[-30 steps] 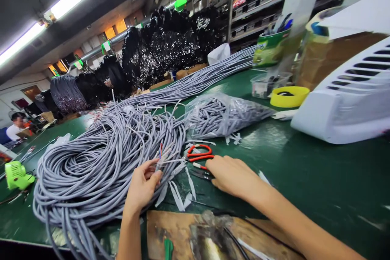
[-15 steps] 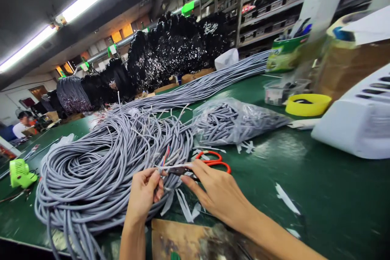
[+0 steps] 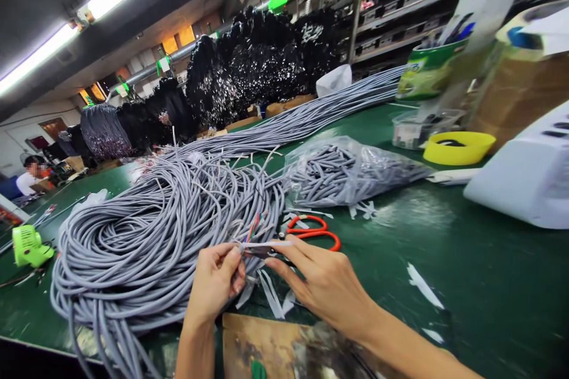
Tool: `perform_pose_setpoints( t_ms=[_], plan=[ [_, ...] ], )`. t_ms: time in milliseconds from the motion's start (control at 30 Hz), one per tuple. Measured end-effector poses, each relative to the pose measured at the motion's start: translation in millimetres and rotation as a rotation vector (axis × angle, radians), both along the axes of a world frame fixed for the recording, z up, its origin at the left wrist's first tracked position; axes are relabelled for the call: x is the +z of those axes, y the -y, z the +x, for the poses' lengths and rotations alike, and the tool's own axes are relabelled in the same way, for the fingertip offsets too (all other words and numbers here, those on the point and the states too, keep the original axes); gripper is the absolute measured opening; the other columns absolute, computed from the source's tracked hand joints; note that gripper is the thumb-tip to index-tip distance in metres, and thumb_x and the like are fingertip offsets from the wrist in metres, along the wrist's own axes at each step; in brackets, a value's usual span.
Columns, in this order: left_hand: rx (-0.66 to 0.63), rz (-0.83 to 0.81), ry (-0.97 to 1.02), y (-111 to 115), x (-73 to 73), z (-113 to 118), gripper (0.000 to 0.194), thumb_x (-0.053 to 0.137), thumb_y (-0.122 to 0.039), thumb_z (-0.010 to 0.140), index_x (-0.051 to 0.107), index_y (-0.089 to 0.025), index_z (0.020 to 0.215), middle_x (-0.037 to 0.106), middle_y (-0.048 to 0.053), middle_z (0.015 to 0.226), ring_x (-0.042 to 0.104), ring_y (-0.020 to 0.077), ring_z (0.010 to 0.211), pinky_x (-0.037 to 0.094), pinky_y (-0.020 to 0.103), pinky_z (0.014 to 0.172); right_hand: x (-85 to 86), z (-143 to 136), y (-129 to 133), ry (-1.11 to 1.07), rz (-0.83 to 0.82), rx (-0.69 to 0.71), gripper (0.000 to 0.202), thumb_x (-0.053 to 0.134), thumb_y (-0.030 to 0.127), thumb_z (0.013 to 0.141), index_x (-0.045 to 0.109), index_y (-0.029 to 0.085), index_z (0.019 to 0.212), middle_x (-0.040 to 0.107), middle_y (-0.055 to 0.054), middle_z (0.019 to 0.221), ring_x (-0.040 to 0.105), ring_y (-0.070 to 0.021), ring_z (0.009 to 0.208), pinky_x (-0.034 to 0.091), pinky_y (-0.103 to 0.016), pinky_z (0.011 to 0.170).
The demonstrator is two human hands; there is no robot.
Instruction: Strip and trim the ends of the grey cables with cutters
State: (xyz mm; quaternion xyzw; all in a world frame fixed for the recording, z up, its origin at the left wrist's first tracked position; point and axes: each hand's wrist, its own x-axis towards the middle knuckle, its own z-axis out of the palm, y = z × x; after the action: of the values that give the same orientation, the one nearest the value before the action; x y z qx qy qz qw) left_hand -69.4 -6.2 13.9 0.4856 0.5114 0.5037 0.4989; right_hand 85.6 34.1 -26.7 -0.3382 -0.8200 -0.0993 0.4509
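Note:
My left hand (image 3: 217, 278) is closed in a pinch on the end of a grey cable (image 3: 241, 247). Thin coloured wires (image 3: 254, 225), red, green and blue among them, stick up just behind those fingertips. A white strip (image 3: 267, 244) runs from the cable end towards my right hand (image 3: 326, 284). Between the thumb and fingers of my right hand is a small dark metal cutting tool (image 3: 260, 251), its tip close to the left fingertips; its handle is hidden. Scissors with red handles (image 3: 311, 225) lie just behind the right hand.
A big coil of grey cables (image 3: 133, 237) covers the green table's (image 3: 377, 284) left side. Behind the scissors lies a clear bag of short grey pieces (image 3: 338, 172). White scraps (image 3: 271, 296), a stained board (image 3: 258, 337), a yellow ring (image 3: 460, 148) and a small green fan (image 3: 29, 246) lie around.
Both hands have shifted very slightly right in the picture, along with the view. The grip of each hand looks the same, and the tool tip stays by the cable end.

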Motion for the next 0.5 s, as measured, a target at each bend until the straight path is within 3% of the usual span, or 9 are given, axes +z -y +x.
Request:
perform_pose_setpoints(
  t_ms=[367,500],
  plan=[
    [-0.033,-0.064,0.044,-1.1,-2.3,-2.1,0.048,0.067,-0.056,0.058,0.057,-0.009,0.063,0.041,-0.007,0.044,0.028,-0.0009,0.028,0.012,0.016,0.031,3.8,1.3,1.1,-0.026,-0.022,0.036,0.048,0.024,0.034,0.094,0.065,0.015,0.078,0.066,-0.006,0.065,0.060,-0.0130,0.052,0.038,-0.022,0.049],
    [-0.050,-0.082,0.045,-1.6,-1.6,-1.3,0.049,0.068,-0.056,0.056,0.058,-0.009,0.063,0.041,-0.007,0.044,0.027,-0.0012,0.028,0.012,0.016,0.031,1.8,3.0,1.0,-0.067,-0.135,0.082,0.045,0.027,0.038,0.093,0.064,0.016,0.078,0.067,-0.005,0.066,0.062,-0.0138,0.055,0.040,-0.022,0.051]
  ],
)
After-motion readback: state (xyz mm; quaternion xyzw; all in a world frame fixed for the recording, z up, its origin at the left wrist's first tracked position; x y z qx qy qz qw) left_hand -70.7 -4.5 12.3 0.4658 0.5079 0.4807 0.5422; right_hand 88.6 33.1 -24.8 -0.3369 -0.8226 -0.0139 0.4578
